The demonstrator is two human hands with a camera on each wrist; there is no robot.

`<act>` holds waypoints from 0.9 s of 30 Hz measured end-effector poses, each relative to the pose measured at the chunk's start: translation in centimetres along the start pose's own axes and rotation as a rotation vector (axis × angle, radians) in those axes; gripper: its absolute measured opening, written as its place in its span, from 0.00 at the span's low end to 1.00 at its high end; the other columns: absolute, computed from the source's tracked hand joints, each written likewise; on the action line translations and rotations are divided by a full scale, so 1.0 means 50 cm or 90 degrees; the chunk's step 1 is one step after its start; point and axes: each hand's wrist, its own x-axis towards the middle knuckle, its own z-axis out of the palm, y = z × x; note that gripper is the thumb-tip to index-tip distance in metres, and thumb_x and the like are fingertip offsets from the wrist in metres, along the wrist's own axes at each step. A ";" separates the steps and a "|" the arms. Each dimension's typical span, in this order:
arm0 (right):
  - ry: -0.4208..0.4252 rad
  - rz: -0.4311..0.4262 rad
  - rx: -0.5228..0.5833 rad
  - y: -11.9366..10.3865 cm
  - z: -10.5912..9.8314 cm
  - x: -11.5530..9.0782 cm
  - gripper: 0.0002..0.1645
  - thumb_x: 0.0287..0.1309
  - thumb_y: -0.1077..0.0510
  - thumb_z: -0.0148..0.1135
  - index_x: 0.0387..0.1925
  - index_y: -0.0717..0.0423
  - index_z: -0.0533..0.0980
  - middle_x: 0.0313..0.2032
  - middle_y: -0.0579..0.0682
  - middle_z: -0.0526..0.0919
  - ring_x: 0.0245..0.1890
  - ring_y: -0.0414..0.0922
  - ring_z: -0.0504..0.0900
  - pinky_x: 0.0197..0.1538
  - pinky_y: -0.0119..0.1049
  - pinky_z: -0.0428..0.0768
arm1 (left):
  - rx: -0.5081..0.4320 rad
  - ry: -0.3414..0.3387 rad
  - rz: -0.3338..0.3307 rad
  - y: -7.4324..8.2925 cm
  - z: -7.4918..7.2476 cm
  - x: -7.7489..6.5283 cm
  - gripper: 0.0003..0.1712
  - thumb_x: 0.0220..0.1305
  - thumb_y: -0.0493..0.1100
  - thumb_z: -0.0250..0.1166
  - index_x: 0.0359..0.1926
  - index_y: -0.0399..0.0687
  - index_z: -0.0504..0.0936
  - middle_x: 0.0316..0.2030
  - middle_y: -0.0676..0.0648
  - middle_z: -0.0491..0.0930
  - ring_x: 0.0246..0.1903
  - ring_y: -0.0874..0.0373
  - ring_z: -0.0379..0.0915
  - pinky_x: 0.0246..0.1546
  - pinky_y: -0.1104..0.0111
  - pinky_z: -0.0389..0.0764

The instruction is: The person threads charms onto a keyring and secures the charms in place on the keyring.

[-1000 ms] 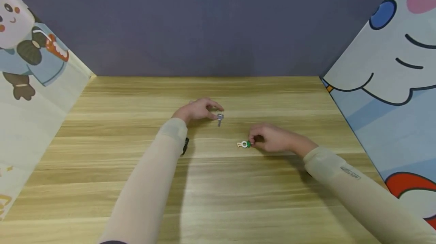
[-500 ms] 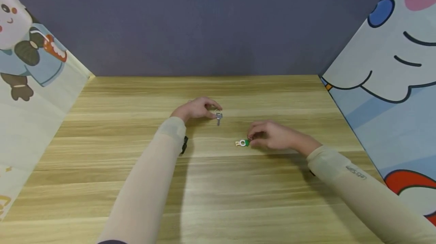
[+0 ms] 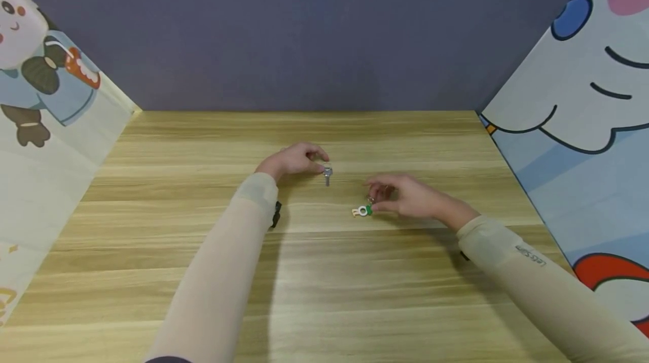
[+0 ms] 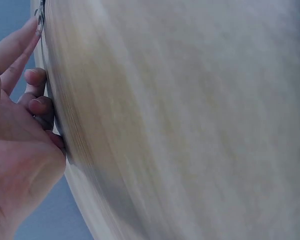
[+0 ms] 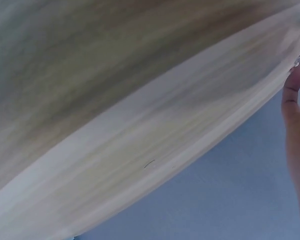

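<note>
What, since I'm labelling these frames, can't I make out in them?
Key, head view: any teeth too small.
Charm, head view: fine detail too small.
Metal piece by the charm, head view: shape too small to tell.
Left hand, left wrist view: cut off by left edge.
Right hand, right wrist view: cut off by right edge.

The table (image 3: pixel 324 290) is wood, light yellow with brown stripes. A key (image 3: pixel 327 175) and a green and white toy (image 3: pixel 366 211) seem to rest on top.
</note>
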 end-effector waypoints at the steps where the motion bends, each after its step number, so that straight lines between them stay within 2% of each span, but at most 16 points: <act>1: 0.004 -0.003 -0.004 -0.002 -0.001 0.000 0.28 0.60 0.60 0.78 0.61 0.61 0.82 0.44 0.47 0.89 0.44 0.42 0.86 0.49 0.37 0.88 | 0.000 0.004 0.002 0.001 0.001 0.000 0.20 0.75 0.46 0.68 0.65 0.54 0.83 0.54 0.46 0.75 0.63 0.48 0.69 0.68 0.53 0.72; 4: 0.011 -0.016 -0.012 -0.006 -0.002 0.003 0.22 0.59 0.60 0.79 0.55 0.60 0.85 0.44 0.46 0.90 0.43 0.42 0.87 0.49 0.37 0.88 | 0.004 0.015 0.008 0.002 0.003 0.004 0.18 0.75 0.48 0.69 0.62 0.52 0.84 0.41 0.48 0.68 0.49 0.51 0.65 0.54 0.57 0.68; 6: 0.012 -0.015 -0.006 -0.009 -0.002 0.003 0.20 0.59 0.60 0.79 0.53 0.59 0.86 0.44 0.46 0.90 0.43 0.41 0.87 0.49 0.37 0.88 | 0.004 0.023 0.007 0.002 0.006 0.007 0.17 0.75 0.48 0.68 0.60 0.51 0.84 0.40 0.49 0.68 0.46 0.51 0.64 0.53 0.56 0.68; 8: 0.014 -0.005 0.002 -0.011 -0.002 0.004 0.19 0.60 0.60 0.79 0.52 0.59 0.86 0.44 0.46 0.90 0.43 0.41 0.87 0.49 0.37 0.89 | 0.015 0.035 0.000 0.003 0.008 0.010 0.15 0.75 0.49 0.68 0.58 0.52 0.84 0.43 0.50 0.74 0.48 0.52 0.67 0.63 0.54 0.67; 11: 0.021 0.009 0.016 -0.015 -0.002 0.006 0.19 0.61 0.59 0.78 0.52 0.59 0.86 0.44 0.47 0.91 0.44 0.41 0.88 0.50 0.40 0.89 | 0.025 0.048 -0.009 0.005 0.011 0.013 0.12 0.75 0.49 0.67 0.54 0.53 0.85 0.50 0.50 0.82 0.53 0.51 0.73 0.79 0.44 0.52; 14: 0.030 0.028 0.032 -0.017 -0.003 0.007 0.20 0.62 0.58 0.77 0.54 0.59 0.85 0.45 0.48 0.92 0.45 0.41 0.89 0.50 0.42 0.89 | 0.023 0.051 -0.012 0.007 0.012 0.015 0.10 0.76 0.48 0.66 0.52 0.53 0.86 0.52 0.49 0.85 0.55 0.50 0.76 0.82 0.41 0.45; 17: 0.046 0.038 0.040 -0.020 -0.006 0.008 0.20 0.63 0.58 0.76 0.55 0.60 0.85 0.44 0.47 0.93 0.45 0.41 0.88 0.50 0.44 0.88 | -0.012 0.044 -0.012 0.008 0.012 0.014 0.09 0.77 0.45 0.65 0.51 0.50 0.86 0.51 0.48 0.86 0.54 0.51 0.77 0.77 0.47 0.61; 18: 0.052 0.035 0.041 -0.021 -0.007 0.009 0.21 0.64 0.58 0.76 0.56 0.61 0.85 0.43 0.47 0.93 0.45 0.41 0.88 0.50 0.45 0.87 | -0.028 0.042 -0.011 0.008 0.012 0.012 0.09 0.77 0.44 0.65 0.51 0.48 0.86 0.51 0.47 0.86 0.53 0.52 0.76 0.73 0.49 0.67; 21: 0.077 0.013 0.033 -0.024 -0.009 0.012 0.20 0.64 0.59 0.76 0.56 0.61 0.85 0.42 0.47 0.93 0.44 0.41 0.87 0.51 0.47 0.87 | -0.052 0.045 -0.003 0.010 0.008 0.004 0.09 0.77 0.43 0.65 0.51 0.46 0.87 0.49 0.46 0.86 0.50 0.53 0.75 0.61 0.57 0.77; 24: 0.095 0.002 0.032 -0.029 -0.012 0.013 0.20 0.64 0.60 0.76 0.56 0.60 0.85 0.42 0.48 0.92 0.46 0.45 0.88 0.55 0.51 0.87 | -0.048 0.060 0.018 0.010 0.006 -0.005 0.09 0.77 0.44 0.66 0.50 0.45 0.87 0.47 0.46 0.86 0.48 0.54 0.75 0.54 0.62 0.77; 27: 0.111 0.024 0.045 -0.037 -0.018 0.015 0.20 0.65 0.57 0.75 0.57 0.57 0.85 0.46 0.49 0.92 0.52 0.49 0.88 0.64 0.56 0.83 | -0.030 0.090 0.048 0.009 0.007 -0.016 0.08 0.76 0.44 0.67 0.47 0.45 0.88 0.45 0.47 0.86 0.47 0.54 0.77 0.51 0.63 0.78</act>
